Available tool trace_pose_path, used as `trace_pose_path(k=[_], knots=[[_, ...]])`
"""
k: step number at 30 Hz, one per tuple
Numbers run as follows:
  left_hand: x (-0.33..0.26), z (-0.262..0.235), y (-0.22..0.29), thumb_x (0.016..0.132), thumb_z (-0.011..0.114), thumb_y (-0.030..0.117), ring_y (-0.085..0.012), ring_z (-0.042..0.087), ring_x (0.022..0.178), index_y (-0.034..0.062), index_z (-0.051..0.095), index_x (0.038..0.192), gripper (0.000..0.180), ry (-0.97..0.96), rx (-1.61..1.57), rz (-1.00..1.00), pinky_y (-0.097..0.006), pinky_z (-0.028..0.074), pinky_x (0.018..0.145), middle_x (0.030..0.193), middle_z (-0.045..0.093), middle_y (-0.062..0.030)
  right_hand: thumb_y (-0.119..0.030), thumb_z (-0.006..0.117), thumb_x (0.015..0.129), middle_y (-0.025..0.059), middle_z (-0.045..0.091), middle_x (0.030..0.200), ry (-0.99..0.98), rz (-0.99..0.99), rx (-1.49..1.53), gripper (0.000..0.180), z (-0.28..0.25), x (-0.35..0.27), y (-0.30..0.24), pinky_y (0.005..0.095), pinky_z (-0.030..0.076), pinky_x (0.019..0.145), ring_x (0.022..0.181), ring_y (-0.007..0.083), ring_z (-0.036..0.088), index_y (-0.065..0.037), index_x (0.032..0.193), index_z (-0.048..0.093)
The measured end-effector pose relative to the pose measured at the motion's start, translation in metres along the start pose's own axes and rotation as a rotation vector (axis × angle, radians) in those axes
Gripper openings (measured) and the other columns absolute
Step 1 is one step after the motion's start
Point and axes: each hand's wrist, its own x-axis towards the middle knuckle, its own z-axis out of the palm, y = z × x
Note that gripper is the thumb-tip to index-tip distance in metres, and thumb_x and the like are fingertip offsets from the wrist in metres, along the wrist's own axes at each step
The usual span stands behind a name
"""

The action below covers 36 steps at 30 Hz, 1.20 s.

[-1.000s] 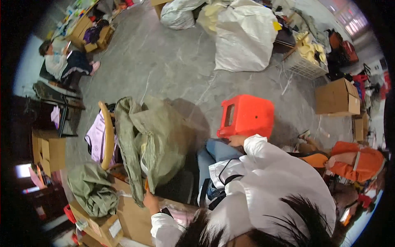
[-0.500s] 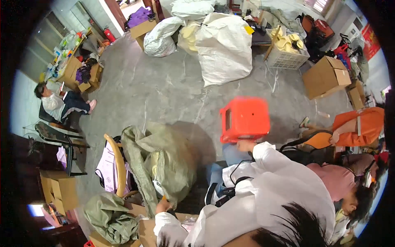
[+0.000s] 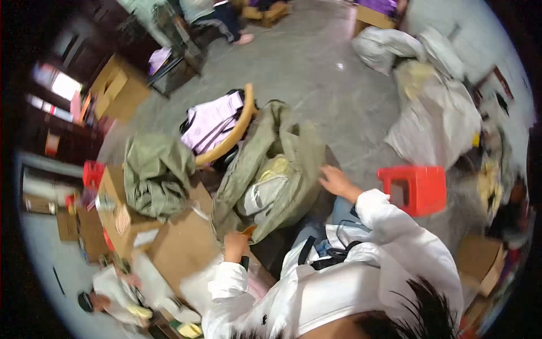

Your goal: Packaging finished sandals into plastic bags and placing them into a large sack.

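A large green woven sack [image 3: 307, 169] stands in front of me, its mouth open. Inside it show pale yellow and white items [image 3: 265, 192] that I cannot make out further. My left hand [image 3: 236, 246] is closed at the near edge of the sack, and a small orange-yellow thing of unclear kind pokes out beside it. My right hand [image 3: 337, 182] is empty, its fingers stretched out against or just beside the sack's right side. To the right of my right forearm stands a red plastic stool [image 3: 420, 191].
Left of the sack is a curved wooden chair back [image 3: 234, 133] with a lilac bag [image 3: 212, 121]. Another green sack [image 3: 158, 175] lies over cardboard boxes [image 3: 178, 246]. White sacks [image 3: 435, 118] stand at the far right. One person [image 3: 116, 294] is at lower left, another [image 3: 212, 17] sits far off.
My right hand has let go of the red stool and moved to the sack. My view has swung left, so the sack sits nearer the middle. The left hand stays at the sack's edge.
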Motion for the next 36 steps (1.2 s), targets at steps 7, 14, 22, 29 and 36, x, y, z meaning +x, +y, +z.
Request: trace_pose_path(k=[7, 14, 22, 29, 36], knots=[[-0.052, -0.035, 0.032, 0.073, 0.056, 0.030, -0.0288, 0.046, 0.110, 0.0265, 0.066, 0.100, 0.029, 0.029, -0.127, -0.202, -0.046, 0.028, 0.096, 0.106, 0.058, -0.0090, -0.028, 0.054, 0.081, 0.0160, 0.058, 0.105, -0.592, -0.745, -0.397, 0.034, 0.031, 0.174, -0.062, 0.0418, 0.036, 0.094, 0.100, 0.0324, 0.054, -0.004, 0.103, 0.059], [-0.062, -0.041, 0.041, 0.078, 0.051, 0.027, -0.0423, 0.028, 0.125, 0.0188, 0.064, 0.102, 0.028, -0.019, -0.237, -0.808, -0.055, 0.005, 0.105, 0.127, 0.044, -0.0233, -0.022, 0.055, 0.074, 0.0178, 0.063, 0.082, -1.678, -0.234, -0.524, 0.023, 0.046, 0.268, -0.030, 0.0419, 0.047, 0.069, 0.082, 0.0312, 0.061, -0.003, 0.085, 0.064], [-0.076, -0.037, 0.103, 0.084, 0.045, 0.028, -0.0430, 0.011, 0.131, 0.0163, 0.066, 0.101, 0.029, 0.132, -0.086, -0.997, -0.057, -0.002, 0.106, 0.136, 0.030, -0.0248, -0.008, 0.054, 0.074, 0.0153, 0.044, 0.124, -0.360, -0.562, -0.416, 0.042, 0.112, 0.346, -0.013, 0.0415, 0.041, 0.080, 0.102, 0.0315, 0.048, 0.000, 0.115, 0.045], [-0.087, -0.027, 0.125, 0.082, 0.044, 0.022, -0.0468, 0.014, 0.129, 0.0192, 0.061, 0.108, 0.031, 0.159, -0.151, -1.167, -0.059, -0.002, 0.105, 0.136, 0.033, -0.0226, -0.010, 0.046, 0.078, 0.0195, 0.057, 0.100, -0.452, -0.678, -0.438, 0.038, 0.130, 0.362, -0.015, 0.0427, 0.048, 0.065, 0.083, 0.0308, 0.058, 0.001, 0.115, 0.047], [-0.084, -0.027, 0.117, 0.081, 0.046, 0.021, -0.0342, 0.021, 0.131, 0.0148, 0.061, 0.106, 0.030, 0.125, -0.148, -1.175, -0.058, -0.003, 0.106, 0.134, 0.036, -0.0211, -0.010, 0.050, 0.079, 0.0162, 0.064, 0.076, -0.771, -0.634, -0.556, 0.019, 0.104, 0.371, -0.033, 0.0424, 0.050, 0.060, 0.073, 0.0314, 0.063, -0.002, 0.078, 0.067]])
